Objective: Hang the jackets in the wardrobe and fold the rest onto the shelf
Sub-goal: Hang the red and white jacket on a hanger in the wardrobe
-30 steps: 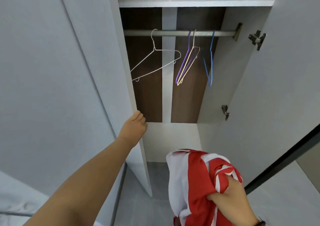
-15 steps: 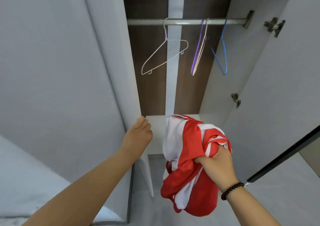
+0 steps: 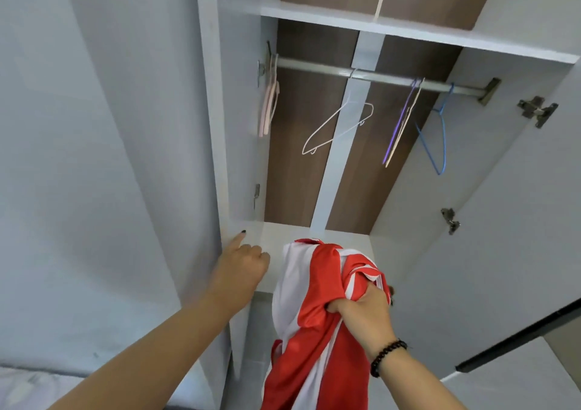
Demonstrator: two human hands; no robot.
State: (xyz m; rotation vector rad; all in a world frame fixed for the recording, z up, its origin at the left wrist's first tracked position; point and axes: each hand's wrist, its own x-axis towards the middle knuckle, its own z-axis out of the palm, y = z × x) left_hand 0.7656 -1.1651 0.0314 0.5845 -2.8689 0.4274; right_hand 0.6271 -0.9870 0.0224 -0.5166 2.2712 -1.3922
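Note:
A bunched red and white jacket (image 3: 314, 299) hangs from my right hand (image 3: 364, 315), which grips it by a fistful of fabric in front of the open wardrobe. My left hand (image 3: 242, 268) rests against the inner side of the left door (image 3: 220, 127); its index finger points up along the panel and its other fingers are loosely curled. Above, the metal rail (image 3: 314, 65) carries a bare white hanger (image 3: 338, 128), a purple and beige pair (image 3: 399, 127), a blue hanger (image 3: 440, 139) and pink hangers (image 3: 267, 105) at the far left.
A white shelf (image 3: 408, 32) runs above the rail. The compartment's white base (image 3: 273, 237) lies just behind the jacket. The right door (image 3: 503, 221) stands wide, with hinges on its edge. A pale bed corner (image 3: 25, 387) shows at bottom left.
The left door has swung further open, uncovering the pink hangers. My left hand went from gripping the door's edge to lying on its inner side. My right hand raised the jacket toward the wardrobe.

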